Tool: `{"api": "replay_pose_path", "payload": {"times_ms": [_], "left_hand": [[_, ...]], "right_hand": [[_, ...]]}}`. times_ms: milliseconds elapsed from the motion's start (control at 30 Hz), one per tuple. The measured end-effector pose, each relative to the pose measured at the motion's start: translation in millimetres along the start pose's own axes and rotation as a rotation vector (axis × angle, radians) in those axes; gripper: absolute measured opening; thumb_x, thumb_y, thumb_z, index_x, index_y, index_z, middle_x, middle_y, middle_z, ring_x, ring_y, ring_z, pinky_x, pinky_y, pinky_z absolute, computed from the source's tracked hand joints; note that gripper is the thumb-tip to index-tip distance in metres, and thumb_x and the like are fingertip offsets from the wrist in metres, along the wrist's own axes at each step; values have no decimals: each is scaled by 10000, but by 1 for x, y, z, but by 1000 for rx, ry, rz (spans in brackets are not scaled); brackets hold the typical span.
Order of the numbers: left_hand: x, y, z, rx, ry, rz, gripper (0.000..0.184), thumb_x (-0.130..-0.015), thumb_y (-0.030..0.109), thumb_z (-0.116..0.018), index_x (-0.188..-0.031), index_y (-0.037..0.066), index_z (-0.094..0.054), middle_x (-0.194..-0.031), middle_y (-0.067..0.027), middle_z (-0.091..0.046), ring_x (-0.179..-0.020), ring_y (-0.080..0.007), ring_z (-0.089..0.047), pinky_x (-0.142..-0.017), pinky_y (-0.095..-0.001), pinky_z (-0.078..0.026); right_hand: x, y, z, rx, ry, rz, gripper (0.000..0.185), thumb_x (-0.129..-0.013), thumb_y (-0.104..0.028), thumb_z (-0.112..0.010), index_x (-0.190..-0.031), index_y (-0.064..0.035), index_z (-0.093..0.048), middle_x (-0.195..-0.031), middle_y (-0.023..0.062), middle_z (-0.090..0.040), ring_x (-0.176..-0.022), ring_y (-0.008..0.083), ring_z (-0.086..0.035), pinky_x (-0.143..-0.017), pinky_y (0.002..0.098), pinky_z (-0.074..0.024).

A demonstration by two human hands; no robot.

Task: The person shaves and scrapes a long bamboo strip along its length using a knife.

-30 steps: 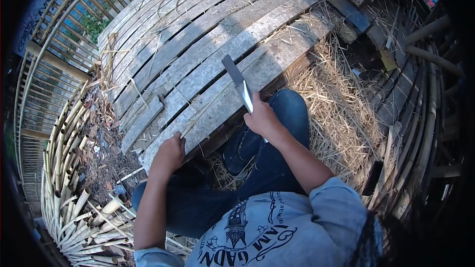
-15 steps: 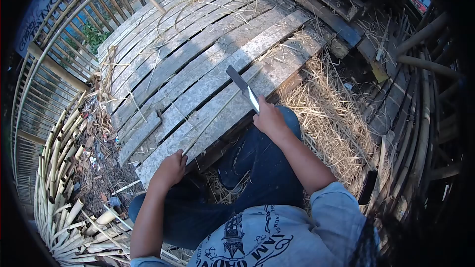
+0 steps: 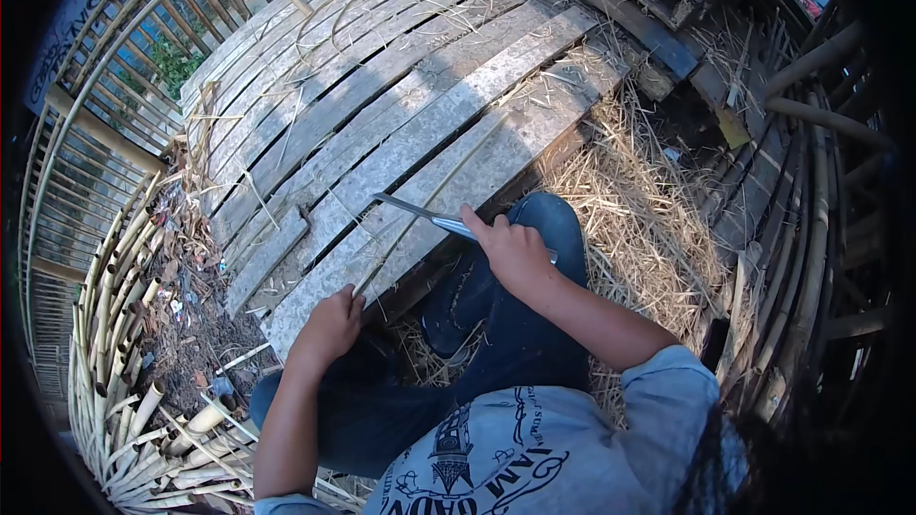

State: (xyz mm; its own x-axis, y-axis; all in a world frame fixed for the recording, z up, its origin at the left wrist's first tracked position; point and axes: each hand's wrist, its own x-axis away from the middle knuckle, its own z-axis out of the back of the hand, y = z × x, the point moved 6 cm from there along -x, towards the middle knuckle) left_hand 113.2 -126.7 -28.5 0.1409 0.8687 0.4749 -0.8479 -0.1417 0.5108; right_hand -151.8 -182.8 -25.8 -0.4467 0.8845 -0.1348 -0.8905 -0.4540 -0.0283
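My right hand (image 3: 513, 250) is closed around the pale metallic handle of a long knife (image 3: 420, 211). Its blade points left over the slatted wooden platform (image 3: 448, 110), crossing a thin bamboo strip (image 3: 448, 175). That strip lies slantwise over the front boards, and its near end reaches my left hand (image 3: 332, 324). The fingers of my left hand are pinched together on the strip at the platform's front edge.
Cut bamboo poles (image 3: 105, 305) are stacked at the left, below a bamboo fence (image 3: 105, 138). Straw-like shavings (image 3: 634, 229) cover the ground right of my knee. More long poles (image 3: 821, 219) stand at the far right.
The knife has swung from pointing up and away to lying lower, pointing left across the strip. My right hand has turned with it. My left hand has stayed near the platform's front edge.
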Motion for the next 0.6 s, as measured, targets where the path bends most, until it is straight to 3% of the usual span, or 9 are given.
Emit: {"api": "replay_pose_path", "payload": {"times_ms": [100, 167, 300, 400, 500, 533, 600], "left_hand": [[-3, 2, 3, 41, -17, 5, 333, -985, 265, -474, -1002, -53, -569, -860, -309, -617, -895, -480, -595, -770, -480, -457], [-2, 4, 1, 50, -39, -3, 333, -985, 266, -475, -988, -52, -573, -852, -305, -617, -884, -475, -599, -765, -472, -458], [5, 3, -1, 56, -25, 13, 327, -986, 265, -474, -960, -46, -573, -835, -305, -609, -860, -473, -596, -756, -478, -455], [10, 8, 2, 27, 38, -2, 326, -981, 269, -479, -957, -44, -568, -839, -308, -609, -852, -489, -583, -752, -486, -456], [11, 13, 6, 42, 57, 5, 327, -975, 271, -485, -944, -43, -571, -852, -311, -611, -853, -495, -578, -753, -491, -458], [11, 15, 5, 30, 8, -6, 313, -969, 256, -488, -959, -44, -575, -852, -312, -618, -869, -495, -587, -770, -513, -462], [8, 14, 6, 14, -24, -28, 299, -962, 242, -490, -973, -44, -580, -851, -312, -625, -884, -495, -596, -787, -535, -466]], "right_hand": [[-9, 31, 7, 89, -30, -89, 542, -832, -59, -575, -1355, -131, -449, -674, 102, -594, -540, 254, -658, -461, 335, -528], [-10, 27, 11, 20, -129, -144, 571, -837, -26, -551, -1387, -120, -430, -718, 133, -611, -580, 305, -651, -498, 394, -516], [1, -17, 12, -81, -223, 17, 555, -835, -25, -549, -1370, -93, -421, -738, 163, -610, -607, 322, -673, -513, 400, -548], [-10, 19, 7, -10, -154, 26, 434, -831, -22, -547, -1252, -85, -467, -748, 170, -614, -617, 325, -674, -499, 401, -536], [-20, 92, 2, 177, -67, -228, 299, -844, -21, -534, -1130, -94, -489, -707, 136, -641, -627, 315, -676, -514, 414, -529], [-20, 110, 8, 50, -116, -263, 290, -842, -21, -534, -1121, -89, -492, -716, 141, -659, -641, 310, -684, -529, 395, -537], [-18, 118, 7, 82, -150, -317, 281, -838, -25, -541, -1111, -65, -488, -725, 164, -666, -649, 316, -687, -542, 390, -543]]}}
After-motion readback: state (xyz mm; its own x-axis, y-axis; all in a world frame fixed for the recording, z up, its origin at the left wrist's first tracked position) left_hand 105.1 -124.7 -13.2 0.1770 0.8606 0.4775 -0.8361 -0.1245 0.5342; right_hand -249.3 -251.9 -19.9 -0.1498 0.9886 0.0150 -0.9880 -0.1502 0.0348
